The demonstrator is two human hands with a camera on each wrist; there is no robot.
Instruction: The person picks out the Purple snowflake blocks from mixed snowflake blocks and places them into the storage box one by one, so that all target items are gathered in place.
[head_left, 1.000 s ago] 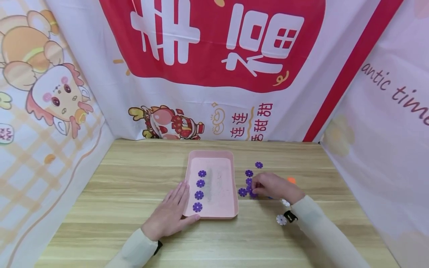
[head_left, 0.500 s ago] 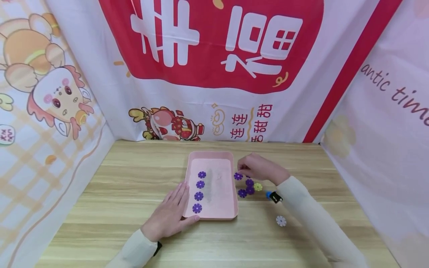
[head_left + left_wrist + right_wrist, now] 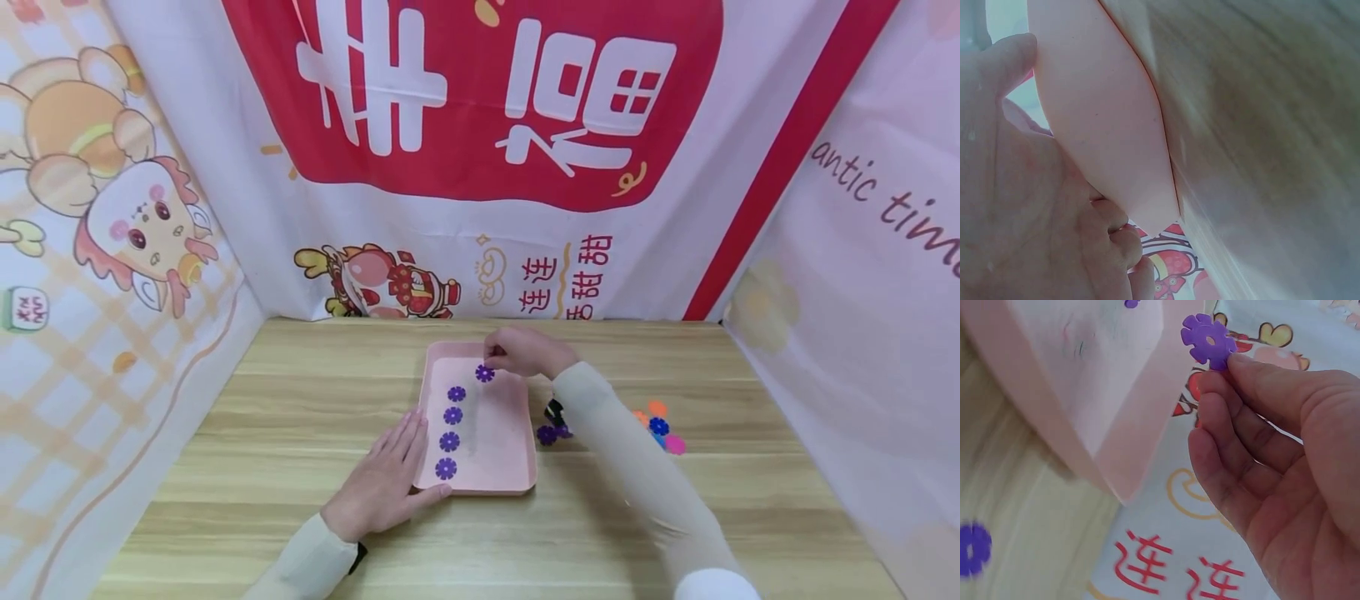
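On the tabletop [image 3: 300,500] the pink tray [image 3: 517,479] lies near the middle. The left hand [image 3: 382,487] rests flat, fingers straight, against its near left corner. The right hand [image 3: 525,350] pinches a purple flower disc [image 3: 1209,341] over the tray's far edge, beside a column of four discs [image 3: 452,429]. Pinched only by its rim, the disc could slip and land askew or outside the tray.

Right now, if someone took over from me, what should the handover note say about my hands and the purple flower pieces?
Left hand rests flat against the pink tray's near left edge. Right hand pinches a purple flower piece above the tray's far end. Done: four purple pieces lie in a column inside the tray. Left: probably setting down the held one, then the purple ones on the table right of the tray. Other coloured pieces sit further right.
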